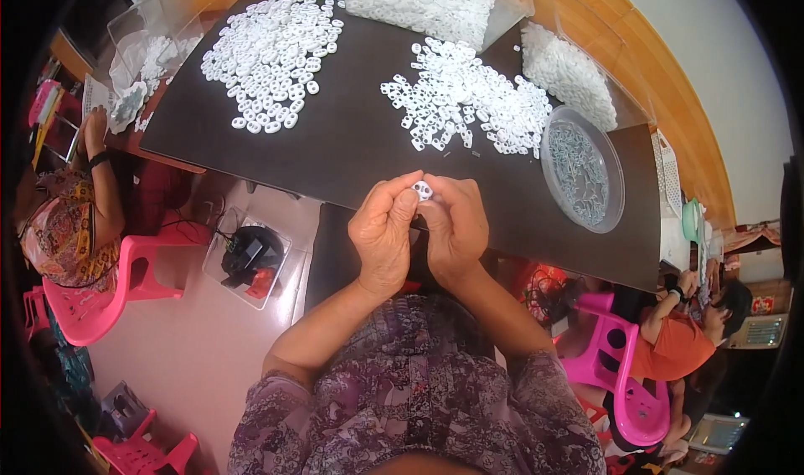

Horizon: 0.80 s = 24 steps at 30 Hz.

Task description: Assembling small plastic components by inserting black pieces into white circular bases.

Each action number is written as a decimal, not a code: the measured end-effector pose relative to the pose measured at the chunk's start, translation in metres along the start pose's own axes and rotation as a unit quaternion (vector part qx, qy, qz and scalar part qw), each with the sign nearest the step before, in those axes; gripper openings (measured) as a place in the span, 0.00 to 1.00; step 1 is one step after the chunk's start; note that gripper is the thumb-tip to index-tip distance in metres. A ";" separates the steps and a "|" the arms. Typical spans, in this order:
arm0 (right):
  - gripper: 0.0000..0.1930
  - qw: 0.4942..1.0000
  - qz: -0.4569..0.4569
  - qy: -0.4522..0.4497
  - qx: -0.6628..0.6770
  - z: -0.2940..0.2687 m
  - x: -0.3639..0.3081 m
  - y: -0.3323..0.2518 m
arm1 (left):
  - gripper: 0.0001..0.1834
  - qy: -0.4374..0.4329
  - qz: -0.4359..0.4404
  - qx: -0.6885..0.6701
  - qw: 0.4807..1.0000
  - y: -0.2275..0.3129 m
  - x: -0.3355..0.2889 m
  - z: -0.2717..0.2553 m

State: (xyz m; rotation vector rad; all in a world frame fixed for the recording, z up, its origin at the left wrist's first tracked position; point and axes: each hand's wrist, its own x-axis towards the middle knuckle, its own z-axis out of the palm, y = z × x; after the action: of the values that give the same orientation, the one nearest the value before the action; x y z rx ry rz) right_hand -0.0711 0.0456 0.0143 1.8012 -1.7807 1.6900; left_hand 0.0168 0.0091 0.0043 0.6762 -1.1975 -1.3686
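Between my two hands, just off the table's near edge, is a small white oval plastic piece point(422, 190) with dark holes. My left hand point(383, 236) pinches it from the left with thumb and fingertips. From the other side, my right hand point(457, 224) closes on the same piece. On the dark table point(352, 153), a heap of similar white two-hole pieces point(276, 56) lies at the far left. Another heap of white pieces point(469, 94) spreads beyond my hands. A round clear tray of small metal screws point(578, 169) stands to the right.
Clear boxes of white pieces point(419, 6) stand along the table's back. Another person point(71, 215) sits at the left, and one in orange point(682, 341) at the right. Pink chairs point(92, 303) stand nearby. A clear bin point(251, 257) with dark items sits on the floor.
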 end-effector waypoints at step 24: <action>0.11 0.999 -0.041 0.015 -0.010 0.004 -0.003 0.008 | 0.08 0.018 0.006 0.023 1.000 -0.011 -0.005 0.004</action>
State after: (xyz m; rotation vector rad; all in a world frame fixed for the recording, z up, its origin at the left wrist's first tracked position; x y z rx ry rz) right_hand -0.0736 0.0420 0.0061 1.8050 -1.6830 1.6531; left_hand 0.0098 0.0137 -0.0054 0.7219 -1.2059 -1.3185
